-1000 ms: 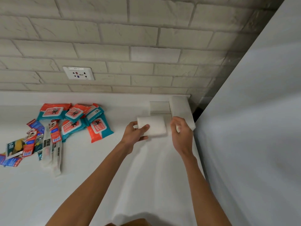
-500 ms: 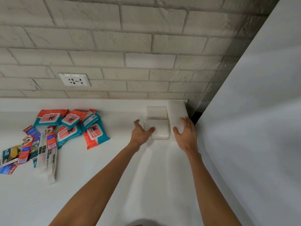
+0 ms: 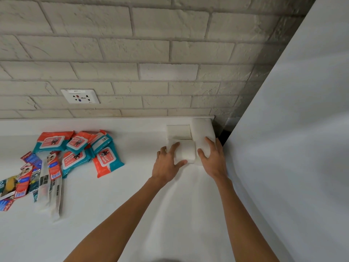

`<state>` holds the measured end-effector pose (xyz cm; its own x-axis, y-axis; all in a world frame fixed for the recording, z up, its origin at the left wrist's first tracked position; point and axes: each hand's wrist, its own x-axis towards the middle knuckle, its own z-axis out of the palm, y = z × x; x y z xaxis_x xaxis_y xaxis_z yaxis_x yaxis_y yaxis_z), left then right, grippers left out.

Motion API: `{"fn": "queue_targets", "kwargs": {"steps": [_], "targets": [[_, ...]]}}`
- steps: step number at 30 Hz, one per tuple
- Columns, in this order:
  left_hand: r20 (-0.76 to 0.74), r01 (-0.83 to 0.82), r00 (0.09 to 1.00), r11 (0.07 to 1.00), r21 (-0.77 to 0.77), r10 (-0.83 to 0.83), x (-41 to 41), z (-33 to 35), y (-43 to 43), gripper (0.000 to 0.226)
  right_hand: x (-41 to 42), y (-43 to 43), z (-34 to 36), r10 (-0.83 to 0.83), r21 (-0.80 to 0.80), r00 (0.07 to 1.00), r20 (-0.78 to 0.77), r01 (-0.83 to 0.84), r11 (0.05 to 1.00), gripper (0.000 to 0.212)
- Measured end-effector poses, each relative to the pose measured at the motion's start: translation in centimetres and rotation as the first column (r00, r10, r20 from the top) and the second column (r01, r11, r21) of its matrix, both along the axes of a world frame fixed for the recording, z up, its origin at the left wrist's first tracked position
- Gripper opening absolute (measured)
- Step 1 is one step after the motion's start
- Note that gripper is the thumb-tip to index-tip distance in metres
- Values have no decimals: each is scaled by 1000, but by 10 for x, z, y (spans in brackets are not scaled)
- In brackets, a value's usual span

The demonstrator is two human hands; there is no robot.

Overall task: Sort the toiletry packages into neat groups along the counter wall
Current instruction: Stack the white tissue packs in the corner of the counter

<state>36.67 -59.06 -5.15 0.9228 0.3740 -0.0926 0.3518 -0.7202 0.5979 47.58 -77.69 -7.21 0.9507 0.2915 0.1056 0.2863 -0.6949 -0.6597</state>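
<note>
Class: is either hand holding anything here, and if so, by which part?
Neither hand grips anything. The left hand presses the near white pack at its left end; the right hand presses the long white pack at its near end.

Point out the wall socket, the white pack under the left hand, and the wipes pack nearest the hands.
wall socket (image 3: pixel 80 96): head view, centre of its faceplate.
white pack (image 3: pixel 186 153): head view, its bare top face.
wipes pack (image 3: pixel 106 157): head view, its oval label.
</note>
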Motion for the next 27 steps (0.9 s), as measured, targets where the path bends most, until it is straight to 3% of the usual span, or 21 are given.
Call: {"fn": "queue_targets", "kwargs": {"steps": [3, 13, 27], "targets": [[25, -12, 1000, 1000, 27, 12, 3, -5, 3, 73, 0, 0, -2, 6, 6, 1000, -14, -6, 1000, 63], [50, -64, 996, 977, -203, 76, 45, -10, 9, 70, 11, -6, -9, 58, -2, 998, -17, -58, 998, 69], [9, -39, 999, 983, -182, 41, 93, -5, 32, 69, 17, -8, -7, 102, 49, 993, -57, -99, 994, 72]]}}
